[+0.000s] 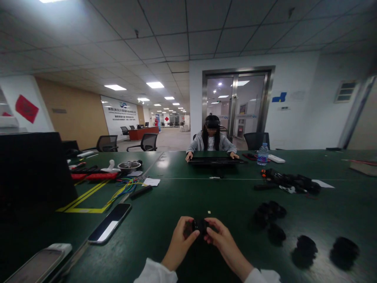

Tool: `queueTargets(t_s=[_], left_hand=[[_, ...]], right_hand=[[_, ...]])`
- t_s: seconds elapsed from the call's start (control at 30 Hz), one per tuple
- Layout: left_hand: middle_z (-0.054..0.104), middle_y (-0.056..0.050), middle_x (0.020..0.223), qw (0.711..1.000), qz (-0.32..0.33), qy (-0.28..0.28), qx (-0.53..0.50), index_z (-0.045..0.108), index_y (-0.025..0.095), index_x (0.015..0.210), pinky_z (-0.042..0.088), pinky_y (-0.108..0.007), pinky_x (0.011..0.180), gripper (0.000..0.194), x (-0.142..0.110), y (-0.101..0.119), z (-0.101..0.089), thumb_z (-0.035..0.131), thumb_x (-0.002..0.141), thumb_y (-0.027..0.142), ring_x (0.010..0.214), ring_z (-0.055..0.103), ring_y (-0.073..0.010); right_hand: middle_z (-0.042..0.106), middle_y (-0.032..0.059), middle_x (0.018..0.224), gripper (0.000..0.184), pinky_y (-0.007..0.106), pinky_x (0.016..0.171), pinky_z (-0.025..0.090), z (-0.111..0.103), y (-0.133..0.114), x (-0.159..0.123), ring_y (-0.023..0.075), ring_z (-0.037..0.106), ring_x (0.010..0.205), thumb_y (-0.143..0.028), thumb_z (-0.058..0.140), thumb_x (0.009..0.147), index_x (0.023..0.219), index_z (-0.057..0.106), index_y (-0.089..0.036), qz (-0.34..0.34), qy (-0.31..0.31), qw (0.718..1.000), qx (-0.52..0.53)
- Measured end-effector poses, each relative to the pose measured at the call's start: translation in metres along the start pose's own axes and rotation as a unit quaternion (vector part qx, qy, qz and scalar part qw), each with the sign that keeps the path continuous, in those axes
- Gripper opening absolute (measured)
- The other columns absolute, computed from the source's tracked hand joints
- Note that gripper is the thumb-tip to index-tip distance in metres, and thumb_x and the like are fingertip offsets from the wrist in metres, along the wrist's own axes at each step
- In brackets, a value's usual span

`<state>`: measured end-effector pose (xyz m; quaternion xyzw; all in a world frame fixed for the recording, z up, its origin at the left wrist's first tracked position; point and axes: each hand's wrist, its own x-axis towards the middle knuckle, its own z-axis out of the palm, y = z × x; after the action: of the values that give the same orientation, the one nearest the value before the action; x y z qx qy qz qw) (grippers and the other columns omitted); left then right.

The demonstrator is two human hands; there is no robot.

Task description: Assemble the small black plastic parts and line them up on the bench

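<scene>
Here, small black part (200, 225) pinched between left hand (180, 240) and right hand (224, 240), both fingertips around it.

Small black part (200, 225): dark, compact, details blurred. Position: lower centre of frame, raised above the green surface, pinched at both ends.

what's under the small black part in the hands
The green table shows below the small black part, held between left hand and right hand. The fingers cover its underside and ends.
</scene>
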<state>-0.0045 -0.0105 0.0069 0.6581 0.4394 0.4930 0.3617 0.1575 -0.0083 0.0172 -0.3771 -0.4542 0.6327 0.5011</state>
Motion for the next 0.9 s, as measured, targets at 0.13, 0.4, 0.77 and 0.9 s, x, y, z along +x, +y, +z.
queueTargets(t_s=[0.13, 0.4, 0.77, 0.9], left_hand=[[0.049, -0.006, 0.099, 1.000, 0.010, -0.025, -0.002, 0.045, 0.019, 0.105, 0.043, -0.025, 0.061, 0.040, 0.000, -0.001, 0.000, 0.059, 0.068, 0.023, 0.078, 0.052, -0.0163], [0.051, -0.005, 0.096, 1.000, 0.012, -0.019, 0.014, 0.047, 0.022, 0.109, 0.042, -0.026, 0.064, 0.038, -0.001, 0.001, -0.003, 0.055, 0.072, 0.023, 0.080, 0.051, -0.0173], [0.056, 0.000, 0.074, 0.999, -0.014, -0.029, 0.016, 0.047, 0.017, 0.092, 0.039, -0.023, 0.057, 0.028, -0.002, 0.004, 0.000, 0.052, 0.074, 0.038, 0.064, 0.052, -0.0135], [0.057, -0.004, 0.087, 0.999, 0.006, -0.014, 0.031, 0.050, 0.018, 0.094, 0.041, -0.026, 0.068, 0.028, -0.004, 0.012, -0.001, 0.050, 0.075, 0.038, 0.079, 0.053, -0.0179]], right_hand=[[0.054, 0.0008, 0.082, 0.032, 0.028, 0.058, 0.042, -0.001, 0.001, 0.001, 0.0117, 0.054, 0.060, -0.032, 0.065, 0.058, 0.087, 0.056, -0.020, 0.004, 0.021, 0.999, 0.024], [0.054, 0.0015, 0.084, 0.029, 0.028, 0.059, 0.042, 0.000, -0.003, -0.001, 0.0123, 0.055, 0.061, -0.033, 0.062, 0.061, 0.087, 0.056, -0.020, 0.015, 0.009, 1.000, 0.014], [0.054, 0.0007, 0.080, 0.026, 0.025, 0.053, 0.038, -0.002, -0.001, -0.001, 0.0112, 0.055, 0.058, -0.031, 0.059, 0.065, 0.087, 0.055, -0.019, 0.008, -0.050, 0.999, 0.003], [0.055, 0.0005, 0.078, 0.027, 0.025, 0.053, 0.038, 0.001, -0.003, -0.003, 0.0113, 0.054, 0.057, -0.033, 0.060, 0.064, 0.087, 0.056, -0.019, 0.008, -0.058, 0.998, -0.007]])
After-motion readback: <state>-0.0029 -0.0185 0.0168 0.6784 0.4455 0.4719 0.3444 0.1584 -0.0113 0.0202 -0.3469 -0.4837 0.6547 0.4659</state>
